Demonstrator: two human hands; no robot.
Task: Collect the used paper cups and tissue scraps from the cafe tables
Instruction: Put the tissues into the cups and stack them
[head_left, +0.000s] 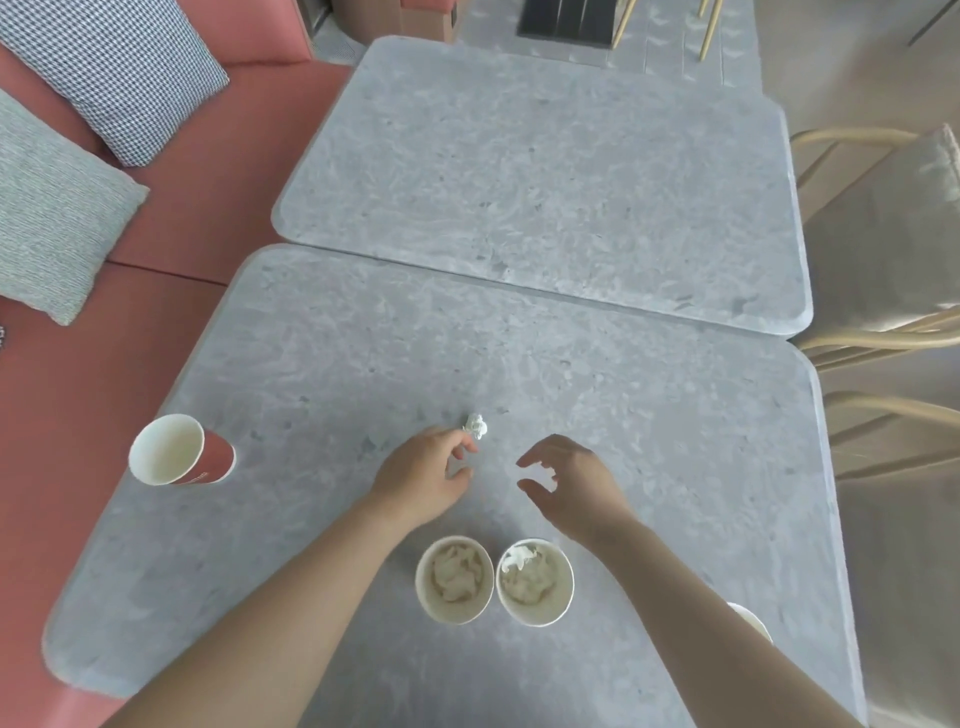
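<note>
A small crumpled white tissue scrap (476, 425) lies on the near grey table (311, 364). My left hand (423, 475) reaches toward it; the index fingertip touches its near edge, while the thumb stays apart from it. My right hand (566, 480) hovers just to the right with curled, spread fingers and holds nothing. A red paper cup (179, 452) with a white inside stands at the table's left edge. Two white paper cups (454, 579) (535, 582) holding crumpled tissue stand side by side between my forearms. Another white cup (750, 621) peeks out behind my right forearm.
A second grey table (545, 171) adjoins the far side. A red sofa (208, 171) with a checked cushion (119, 67) and a grey cushion (47, 213) runs along the left. Wooden chairs (883, 249) stand to the right.
</note>
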